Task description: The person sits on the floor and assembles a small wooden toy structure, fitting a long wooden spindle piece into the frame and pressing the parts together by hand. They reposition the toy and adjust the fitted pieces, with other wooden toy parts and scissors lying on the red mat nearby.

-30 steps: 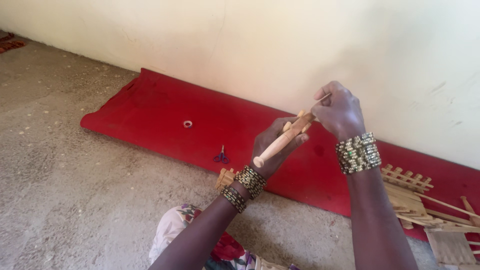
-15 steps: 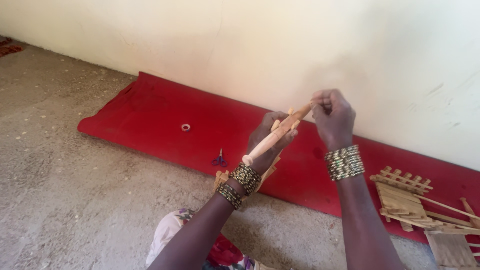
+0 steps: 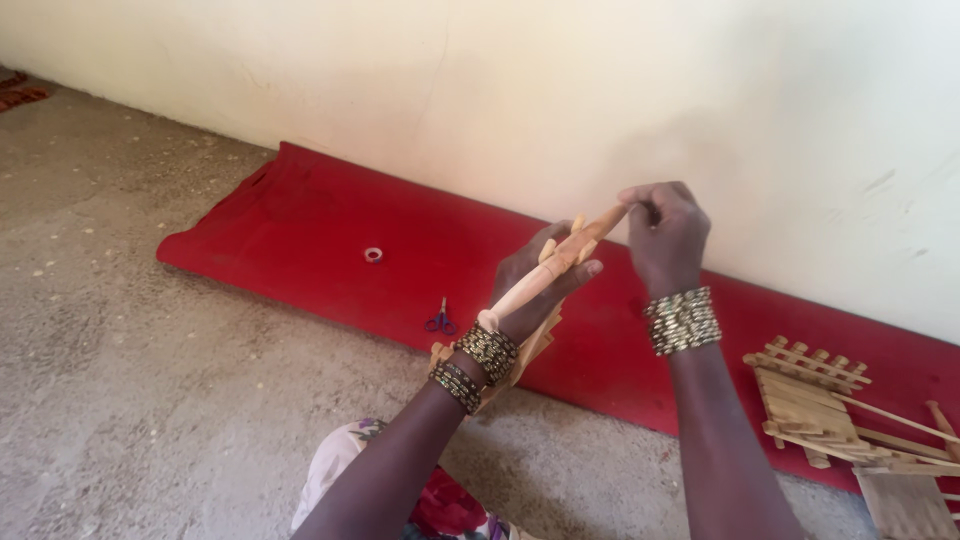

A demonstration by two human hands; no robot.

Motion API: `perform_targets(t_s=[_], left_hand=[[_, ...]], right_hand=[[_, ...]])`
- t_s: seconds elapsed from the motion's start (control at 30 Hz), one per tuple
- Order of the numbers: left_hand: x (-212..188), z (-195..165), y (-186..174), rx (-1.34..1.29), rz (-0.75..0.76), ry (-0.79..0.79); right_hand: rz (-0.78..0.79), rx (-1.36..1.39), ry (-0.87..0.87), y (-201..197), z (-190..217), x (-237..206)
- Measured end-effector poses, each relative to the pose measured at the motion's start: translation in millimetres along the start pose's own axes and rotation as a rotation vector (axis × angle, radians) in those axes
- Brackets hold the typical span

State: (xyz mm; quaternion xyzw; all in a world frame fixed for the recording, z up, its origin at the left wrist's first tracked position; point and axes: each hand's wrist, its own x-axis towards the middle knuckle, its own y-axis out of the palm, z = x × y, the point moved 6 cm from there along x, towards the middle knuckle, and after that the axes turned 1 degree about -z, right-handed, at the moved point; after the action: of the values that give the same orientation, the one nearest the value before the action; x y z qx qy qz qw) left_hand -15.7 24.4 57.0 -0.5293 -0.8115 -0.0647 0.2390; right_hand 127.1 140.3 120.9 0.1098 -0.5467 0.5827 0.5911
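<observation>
Pale wooden slat bundle (image 3: 545, 272) held mid-air above red floor mat (image 3: 300, 225), left hand (image 3: 535, 285) wrapped round it, right hand (image 3: 665, 230) pinching its upper tip; loose pinch risks slats slipping apart.

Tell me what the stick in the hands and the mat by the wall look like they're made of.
The stick, gripped by the left hand and pinched at its top by the right hand, looks like pale, unvarnished wood: light tan, matte and rounded. The red mat seems to be soft fabric or padded cloth, judging by its dull surface and rounded edge, though the exact material is unclear.
</observation>
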Motion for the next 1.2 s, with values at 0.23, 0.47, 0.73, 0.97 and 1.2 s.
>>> perform_targets(t_s=[0.23,0.47,0.73,0.97,1.2], left_hand=[[3.4,2.8,-4.9,0.015,-0.019,0.034],[3.9,2.6,-5.1,0.016,-0.041,0.07],[1.3,4.5,-1.7,0.007,-0.063,0.126],[-0.4,6.5,-4.9,0.014,-0.041,0.051],[-2.4,-0.8,-2.7,-0.018,-0.065,0.109]], right_hand=[[0.116,0.095,-0.059,-1.7,33.2,-8.0],[0.112,0.147,-0.168,2.9,46.8,-16.1],[0.014,0.071,-0.038,0.5,45.6,-14.6],[0.051,0.097,-0.049,4.3,44.2,-22.9],[-0.101,0.064,0.0,5.9,26.3,-18.7]])
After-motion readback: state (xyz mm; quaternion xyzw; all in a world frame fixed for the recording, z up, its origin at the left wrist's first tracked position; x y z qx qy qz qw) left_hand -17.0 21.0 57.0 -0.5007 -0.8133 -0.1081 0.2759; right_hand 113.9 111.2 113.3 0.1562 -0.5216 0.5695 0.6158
